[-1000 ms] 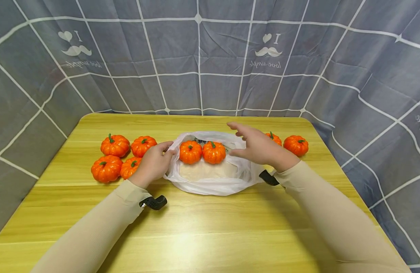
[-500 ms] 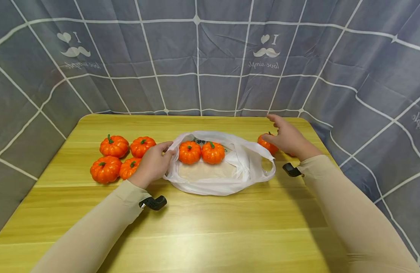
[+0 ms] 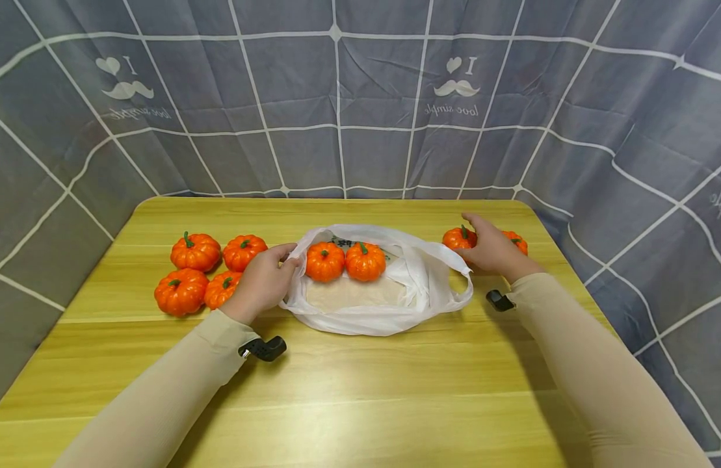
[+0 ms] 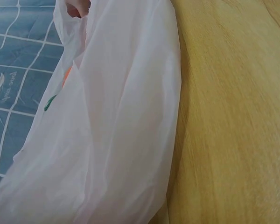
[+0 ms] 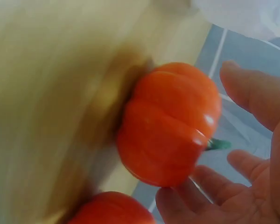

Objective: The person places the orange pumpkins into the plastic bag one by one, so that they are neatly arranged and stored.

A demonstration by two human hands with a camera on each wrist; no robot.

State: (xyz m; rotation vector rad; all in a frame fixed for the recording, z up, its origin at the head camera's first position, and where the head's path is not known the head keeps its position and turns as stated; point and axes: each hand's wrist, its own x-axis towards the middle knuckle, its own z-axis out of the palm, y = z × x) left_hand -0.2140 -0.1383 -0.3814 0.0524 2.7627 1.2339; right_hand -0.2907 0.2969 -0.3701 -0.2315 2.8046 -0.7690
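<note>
A white plastic bag (image 3: pixel 348 323) lies with its mouth spread open in the middle of the table. Inside it sit two small orange pumpkins (image 3: pixel 325 262). My left hand (image 3: pixel 265 283) pinches the bag's left rim; the left wrist view is mostly filled by the bag's side (image 4: pixel 126 107). My right hand (image 3: pixel 493 247) is at a pumpkin (image 3: pixel 458 238) right of the bag. In the right wrist view, thumb and fingers stand spread around this pumpkin (image 5: pixel 168 126); the thumb is clear of it, while the fingertips are close to or touching its far side.
Several more pumpkins (image 3: pixel 195 252) are grouped on the left of the wooden table (image 3: pixel 348 403). Another pumpkin (image 3: pixel 517 242) is partly hidden behind my right hand. A grey checked curtain (image 3: pixel 372 91) surrounds the table's back and sides.
My right hand has left the bag's right side, moved right to the outer pumpkins and come down around one. The bag's right handle now hangs loose. My left hand has stayed at the rim.
</note>
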